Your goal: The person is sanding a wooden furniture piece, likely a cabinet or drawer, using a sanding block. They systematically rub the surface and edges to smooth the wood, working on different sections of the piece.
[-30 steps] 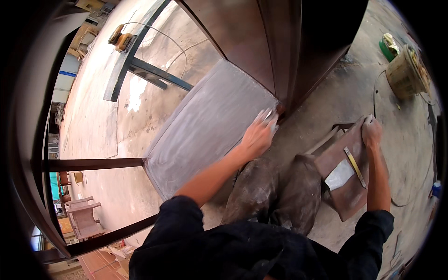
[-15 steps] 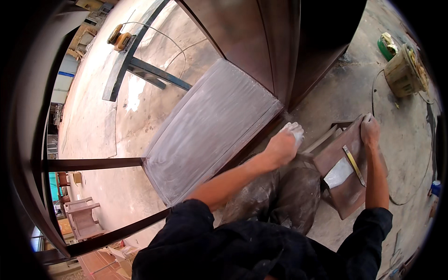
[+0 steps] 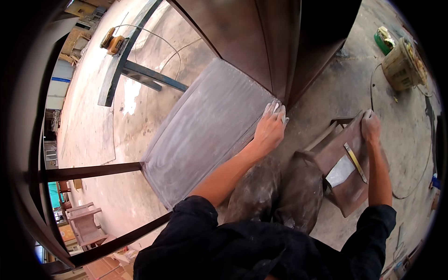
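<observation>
My left hand is closed on a small whitish folded sheet, mostly hidden by the dusty fingers. It presses at the right corner of a grey, dust-streaked panel, close against a tall dark brown upright panel. My right hand is closed over the upper edge of a brown wooden stool. On the stool's top lie a pale sheet and a narrow yellow strip with a metallic-looking end.
Dark frame rails run from the grey panel to the left. An orange power sander with a cord rests on a dark trestle. To the far right stand a bucket and a green container. A cord crosses the concrete floor.
My left hand has moved left and up, from above the gap beside the stool onto the grey panel's corner. My right hand keeps its hold on the stool.
</observation>
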Available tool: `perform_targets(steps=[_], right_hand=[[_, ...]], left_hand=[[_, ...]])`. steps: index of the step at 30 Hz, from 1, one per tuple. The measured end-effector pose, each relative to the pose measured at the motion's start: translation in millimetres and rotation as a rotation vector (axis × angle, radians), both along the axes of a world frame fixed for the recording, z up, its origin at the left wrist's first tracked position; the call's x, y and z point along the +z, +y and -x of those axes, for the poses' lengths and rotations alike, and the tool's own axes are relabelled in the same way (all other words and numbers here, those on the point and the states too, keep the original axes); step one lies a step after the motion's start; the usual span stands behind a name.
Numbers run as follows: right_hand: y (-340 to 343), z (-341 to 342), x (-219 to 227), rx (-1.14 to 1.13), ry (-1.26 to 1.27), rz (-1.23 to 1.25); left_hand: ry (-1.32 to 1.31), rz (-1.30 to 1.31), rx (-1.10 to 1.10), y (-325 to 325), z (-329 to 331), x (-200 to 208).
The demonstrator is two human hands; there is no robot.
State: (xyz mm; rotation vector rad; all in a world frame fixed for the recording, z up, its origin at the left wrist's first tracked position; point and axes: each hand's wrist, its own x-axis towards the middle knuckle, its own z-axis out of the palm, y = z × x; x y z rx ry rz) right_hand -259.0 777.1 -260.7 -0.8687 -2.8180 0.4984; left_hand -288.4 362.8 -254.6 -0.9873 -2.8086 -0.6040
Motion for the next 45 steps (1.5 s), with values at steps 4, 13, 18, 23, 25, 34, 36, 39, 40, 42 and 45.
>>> perform_targets(steps=[4, 13, 18, 23, 25, 34, 36, 39, 40, 42, 45], right_hand=[[-0.9, -5.4, 1.1, -0.015, 0.003, -0.007], [5.7, 1.5, -1.6, 0.011, 0.033, 0.023], [3.3, -0.3, -6.1, 0.01, 0.049, 0.027], [6.1, -4.1, -4.4, 0.001, -0.003, 0.041], [12.4, -0.3, -11.2, 0.008, -0.018, 0.016], [17.9, -3.1, -12.2, 0.01, -0.031, 0.021], [16.5, 1.3, -9.5, -0.001, -0.048, -0.006], [6.3, 0.9, -1.0, -0.011, -0.062, -0.025], [6.3, 1.6, -3.4, -0.024, -0.058, -0.016], [12.2, -0.3, -8.2, -0.028, -0.053, -0.004], [19.7, 0.8, -8.7, -0.012, -0.049, 0.007]], left_hand=[[0.002, -0.088, 0.024, -18.0, -20.2, 0.4], [0.079, -0.123, 0.036, -13.1, -13.3, -6.8], [-0.024, -0.009, 0.009, -31.4, -14.7, 2.7], [-0.174, 0.161, 0.117, -173.5, -131.6, 21.1], [-0.102, 0.104, 0.115, -161.8, -127.7, 19.8], [-0.078, 0.084, 0.087, -162.4, -131.2, 21.3], [-0.082, 0.043, 0.1, -152.1, -125.1, 18.9], [-0.094, -0.013, 0.04, -119.2, -84.5, 7.6], [-0.088, 0.018, 0.004, -121.1, -77.6, 7.4], [-0.064, 0.078, -0.027, -132.0, -84.3, 12.8], [-0.047, 0.076, 0.028, -129.2, -93.4, 12.9]])
